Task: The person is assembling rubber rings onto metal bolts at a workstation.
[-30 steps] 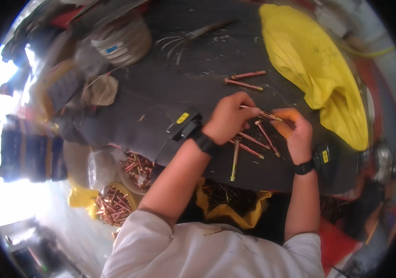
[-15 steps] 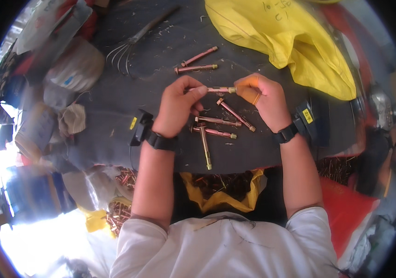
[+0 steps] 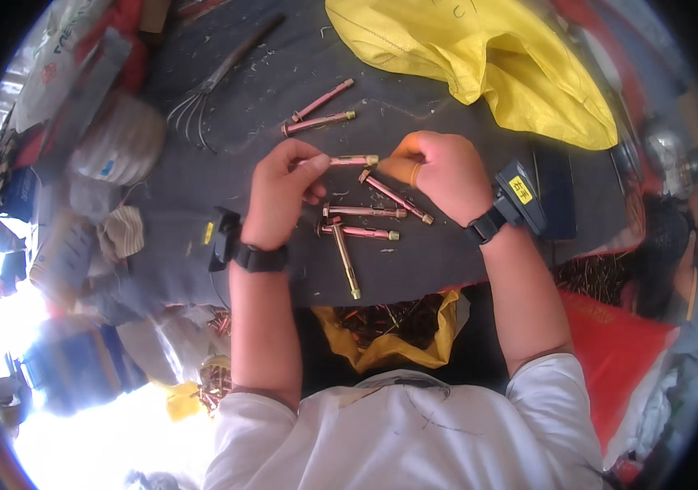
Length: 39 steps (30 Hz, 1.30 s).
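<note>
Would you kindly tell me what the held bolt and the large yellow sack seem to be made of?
Held bolt: metal, probably plated steel, from its glossy pinkish-gold finish. Yellow sack: likely woven plastic or coated fabric, judging by its slight sheen and crumpled folds.

The left hand [image 3: 280,184] pinches a pinkish metal bolt [image 3: 351,161] above a dark work surface [image 3: 190,196], its gold-coloured end pointing at the right hand [image 3: 451,175], whose orange-covered fingers [image 3: 402,168] are just beside it. Four similar bolts [image 3: 365,212] lie on the near side of the hands, and two more bolts [image 3: 318,123] lie beyond them, between a wire-tined hand rake [image 3: 235,59] and a yellow sack [image 3: 480,57].
</note>
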Each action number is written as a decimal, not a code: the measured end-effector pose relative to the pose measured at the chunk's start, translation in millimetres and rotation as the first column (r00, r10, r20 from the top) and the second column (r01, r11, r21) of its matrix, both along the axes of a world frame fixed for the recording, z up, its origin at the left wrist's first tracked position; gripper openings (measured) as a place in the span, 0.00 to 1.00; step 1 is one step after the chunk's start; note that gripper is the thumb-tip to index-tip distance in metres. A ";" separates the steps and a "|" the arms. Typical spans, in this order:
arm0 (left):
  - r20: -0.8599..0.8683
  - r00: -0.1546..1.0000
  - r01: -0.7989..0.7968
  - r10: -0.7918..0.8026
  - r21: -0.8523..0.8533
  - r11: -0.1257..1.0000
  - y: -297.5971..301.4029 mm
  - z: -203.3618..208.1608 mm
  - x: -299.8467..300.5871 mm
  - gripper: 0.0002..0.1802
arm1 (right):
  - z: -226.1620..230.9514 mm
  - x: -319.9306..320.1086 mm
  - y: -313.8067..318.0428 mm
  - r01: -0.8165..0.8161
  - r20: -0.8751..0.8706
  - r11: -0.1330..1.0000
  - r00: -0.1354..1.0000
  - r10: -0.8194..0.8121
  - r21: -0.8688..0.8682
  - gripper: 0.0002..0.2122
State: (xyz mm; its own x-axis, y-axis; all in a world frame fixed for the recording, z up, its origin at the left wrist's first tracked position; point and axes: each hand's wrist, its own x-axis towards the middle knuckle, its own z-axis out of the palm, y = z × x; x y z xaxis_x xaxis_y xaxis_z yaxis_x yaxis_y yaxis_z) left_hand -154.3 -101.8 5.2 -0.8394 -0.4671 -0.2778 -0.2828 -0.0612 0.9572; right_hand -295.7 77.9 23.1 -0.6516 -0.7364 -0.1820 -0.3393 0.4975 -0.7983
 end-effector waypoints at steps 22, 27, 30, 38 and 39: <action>-0.169 0.985 -0.024 -0.036 -0.341 0.940 24.4 0.7 -8.7 0.08 | -6.5 -1.9 -5.1 0.196 0.450 0.938 0.891 -0.050 -0.285 0.09; -0.236 0.969 -0.109 0.067 -0.169 0.980 13.7 1.2 -7.7 0.05 | -6.2 -7.1 -2.2 0.188 0.481 0.914 0.877 0.008 -0.359 0.08; -0.279 0.960 -0.064 0.017 -0.162 0.985 6.4 -5.3 -6.4 0.06 | -2.1 -4.0 -4.0 0.137 0.301 0.884 0.953 0.004 -0.446 0.07; -0.205 0.979 -0.003 0.014 0.051 0.999 -3.2 -14.8 -7.1 0.09 | -9.5 3.4 -10.8 0.056 -0.071 0.790 0.990 -0.125 -0.611 0.11; -0.213 0.976 -0.023 0.033 0.048 0.999 -2.8 -13.3 -6.9 0.09 | -10.0 3.6 -12.6 0.106 -0.021 0.830 0.990 -0.140 -0.547 0.10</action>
State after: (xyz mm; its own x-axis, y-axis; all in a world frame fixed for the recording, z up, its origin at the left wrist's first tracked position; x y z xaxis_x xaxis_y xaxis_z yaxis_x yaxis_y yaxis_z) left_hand -161.2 -104.6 -8.1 -0.8684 -0.4824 -0.1144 -0.0693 -0.1103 0.9915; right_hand -292.1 65.4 13.0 -0.7399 -0.6187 0.2641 -0.3580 0.0297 -0.9333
